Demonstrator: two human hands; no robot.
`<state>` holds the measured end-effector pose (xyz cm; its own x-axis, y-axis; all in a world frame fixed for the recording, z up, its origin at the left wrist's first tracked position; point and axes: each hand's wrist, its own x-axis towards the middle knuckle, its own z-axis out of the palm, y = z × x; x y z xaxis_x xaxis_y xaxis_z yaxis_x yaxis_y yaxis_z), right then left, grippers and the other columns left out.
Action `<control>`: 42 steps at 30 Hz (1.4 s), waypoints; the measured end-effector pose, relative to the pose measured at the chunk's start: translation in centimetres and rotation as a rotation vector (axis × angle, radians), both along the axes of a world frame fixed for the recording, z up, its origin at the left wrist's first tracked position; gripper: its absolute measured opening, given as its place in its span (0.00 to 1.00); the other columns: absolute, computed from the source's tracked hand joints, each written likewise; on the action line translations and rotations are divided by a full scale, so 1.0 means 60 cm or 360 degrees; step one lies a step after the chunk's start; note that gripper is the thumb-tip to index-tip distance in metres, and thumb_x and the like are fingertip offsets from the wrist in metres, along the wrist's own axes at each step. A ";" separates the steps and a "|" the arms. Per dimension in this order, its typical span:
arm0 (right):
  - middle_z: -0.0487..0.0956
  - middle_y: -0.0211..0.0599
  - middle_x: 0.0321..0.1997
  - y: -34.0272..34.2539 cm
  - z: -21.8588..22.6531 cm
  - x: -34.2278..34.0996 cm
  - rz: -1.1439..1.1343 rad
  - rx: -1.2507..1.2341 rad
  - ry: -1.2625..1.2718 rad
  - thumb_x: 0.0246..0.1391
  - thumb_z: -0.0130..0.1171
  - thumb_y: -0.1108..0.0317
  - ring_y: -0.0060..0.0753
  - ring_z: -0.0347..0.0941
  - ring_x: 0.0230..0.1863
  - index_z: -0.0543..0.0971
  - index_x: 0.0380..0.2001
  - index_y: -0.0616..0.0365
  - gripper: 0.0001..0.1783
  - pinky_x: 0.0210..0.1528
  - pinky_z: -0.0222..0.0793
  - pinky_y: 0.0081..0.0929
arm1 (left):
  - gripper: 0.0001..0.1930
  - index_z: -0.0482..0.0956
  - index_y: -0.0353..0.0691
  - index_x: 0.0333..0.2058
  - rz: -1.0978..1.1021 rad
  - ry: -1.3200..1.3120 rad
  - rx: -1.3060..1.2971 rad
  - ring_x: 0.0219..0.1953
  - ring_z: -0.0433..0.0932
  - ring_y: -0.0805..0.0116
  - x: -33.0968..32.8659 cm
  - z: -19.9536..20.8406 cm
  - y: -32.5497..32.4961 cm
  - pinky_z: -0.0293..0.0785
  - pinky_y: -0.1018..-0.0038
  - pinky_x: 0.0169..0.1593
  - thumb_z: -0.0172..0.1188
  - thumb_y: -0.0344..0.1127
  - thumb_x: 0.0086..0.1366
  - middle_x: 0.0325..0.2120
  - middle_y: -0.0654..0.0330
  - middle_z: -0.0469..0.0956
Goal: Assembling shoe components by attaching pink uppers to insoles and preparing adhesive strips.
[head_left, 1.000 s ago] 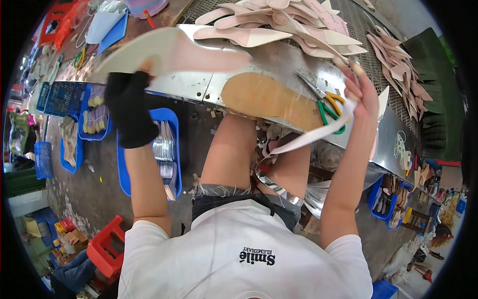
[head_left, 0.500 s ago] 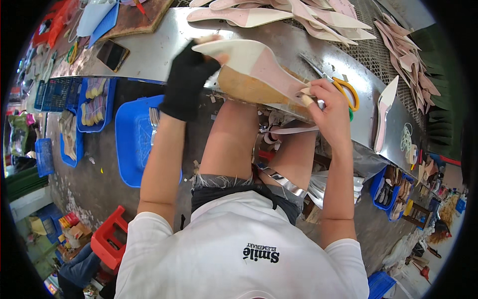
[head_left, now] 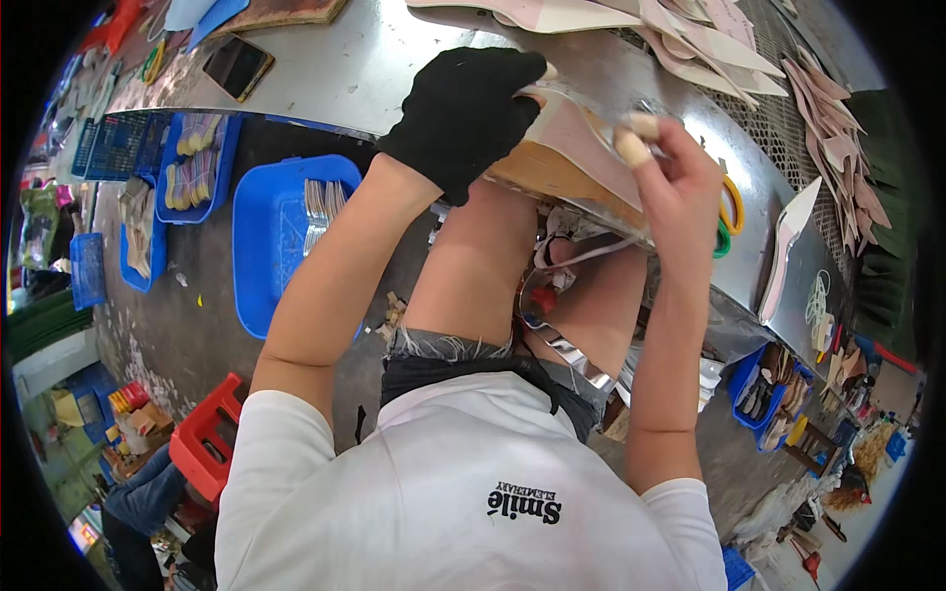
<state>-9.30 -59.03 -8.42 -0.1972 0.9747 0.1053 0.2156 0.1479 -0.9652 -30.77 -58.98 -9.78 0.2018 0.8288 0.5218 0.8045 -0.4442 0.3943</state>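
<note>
A pale pink and white shoe insole (head_left: 581,138) lies over a worn brown board (head_left: 552,172) at the bench edge above my thighs. My left hand (head_left: 471,113), in a black fingerless glove, is closed over the insole's left part and hides much of it. Close to the insole's right end, my right hand (head_left: 678,177) is raised with thumb and index finger pinched, both tips wrapped in beige covers. Anything between those fingertips is too small to make out. Scissors (head_left: 731,205) with yellow and green handles lie just beyond the right hand, partly hidden by it.
Several insoles (head_left: 680,44) are piled at the back on mesh, with pink pieces (head_left: 838,148) farther right. One insole (head_left: 788,241) lies on the metal bench (head_left: 345,59). A phone (head_left: 238,67) rests at left; a blue basin (head_left: 258,256) and red stool (head_left: 207,438) stand below.
The insole has come down onto the board. My left hand has moved right and over it. My right hand has moved off its narrow end, slightly up and to the right.
</note>
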 end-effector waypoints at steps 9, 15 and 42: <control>0.75 0.23 0.28 0.050 -0.044 -0.051 0.0001 0.0177 0.0105 0.47 0.62 0.73 0.10 0.63 0.21 0.80 0.32 0.63 0.07 0.23 0.58 0.13 | 0.16 0.79 0.37 0.37 -0.0031 -0.0161 0.0131 0.30 0.79 0.55 -0.010 -0.016 0.016 0.74 0.69 0.35 0.67 0.35 0.48 0.28 0.52 0.79; 0.75 0.29 0.28 0.043 -0.037 -0.070 -0.0186 0.0484 -0.0243 0.46 0.62 0.74 0.20 0.68 0.25 0.80 0.32 0.61 0.08 0.26 0.62 0.16 | 0.15 0.79 0.37 0.36 -0.0050 -0.0157 0.0063 0.30 0.79 0.55 -0.011 -0.018 0.024 0.74 0.70 0.34 0.66 0.35 0.49 0.28 0.51 0.79; 0.74 0.37 0.28 0.020 -0.007 -0.015 0.0030 0.0831 -0.0848 0.39 0.58 0.74 0.39 0.72 0.27 0.78 0.25 0.62 0.06 0.31 0.68 0.31 | 0.12 0.80 0.43 0.33 -0.0463 -0.0100 0.0116 0.33 0.76 0.57 0.006 0.002 0.023 0.73 0.69 0.36 0.60 0.25 0.47 0.32 0.57 0.76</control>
